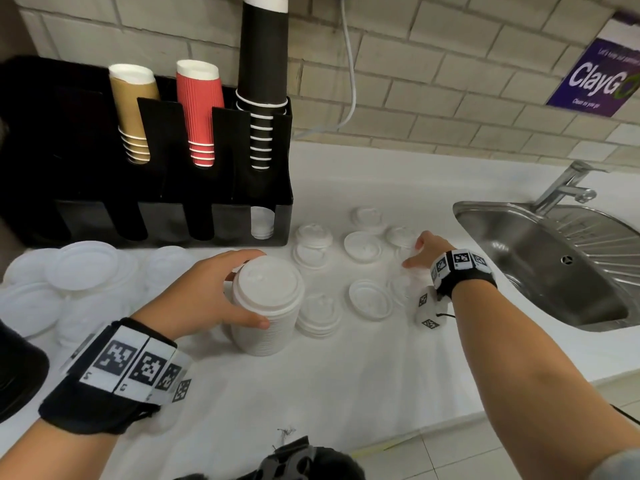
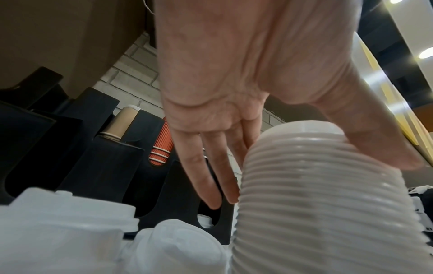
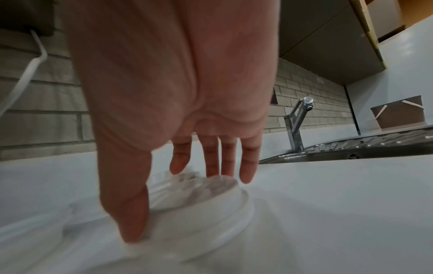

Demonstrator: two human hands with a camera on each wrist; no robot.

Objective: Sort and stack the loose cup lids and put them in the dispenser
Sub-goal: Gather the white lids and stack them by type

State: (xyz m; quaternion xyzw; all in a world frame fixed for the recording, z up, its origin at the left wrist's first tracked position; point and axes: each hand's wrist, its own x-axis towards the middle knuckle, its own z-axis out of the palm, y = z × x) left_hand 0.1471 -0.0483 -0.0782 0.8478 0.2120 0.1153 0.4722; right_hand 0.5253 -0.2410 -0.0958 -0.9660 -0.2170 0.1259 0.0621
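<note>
A tall stack of white cup lids (image 1: 265, 306) stands on the white counter, and my left hand (image 1: 254, 287) grips it with the thumb in front and the fingers behind. The left wrist view shows the ribbed stack (image 2: 316, 213) held by the left hand (image 2: 321, 181). To the right, my right hand (image 1: 414, 251) pinches a single loose lid (image 3: 211, 207) by its rim, between thumb and fingers (image 3: 246, 166). Several loose lids (image 1: 363, 247) lie between the hands. The black dispenser (image 1: 173, 209) at the back left has a few lids (image 1: 261, 223) in its right slot.
Larger flat lids (image 1: 83, 265) are piled at the left by the dispenser's foot. Paper cup stacks, brown (image 1: 133, 112), red (image 1: 201, 109) and black (image 1: 265, 64), stand in the dispenser. A steel sink (image 1: 554, 265) with a faucet (image 1: 568, 185) is at the right. A white cable (image 1: 351, 81) hangs on the brick wall.
</note>
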